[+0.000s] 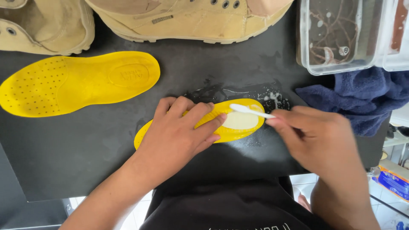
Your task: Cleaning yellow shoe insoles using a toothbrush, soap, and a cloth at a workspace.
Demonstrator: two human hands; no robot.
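A yellow insole (238,132) lies on the black table top (76,149) in front of me, its heel end covered in white foam. My left hand (179,132) presses flat on its middle and front part, hiding most of it. My right hand (317,136) grips a small white brush (249,110), whose head rests on the foamy heel. A second yellow insole (76,83) lies bare to the left, perforated at the toe.
Two tan suede boots (187,19) (44,25) stand along the far edge. A clear plastic tub of murky water (336,34) sits at the back right, beside a dark blue towel (362,96). Wet soapy smears (272,98) mark the table near the heel.
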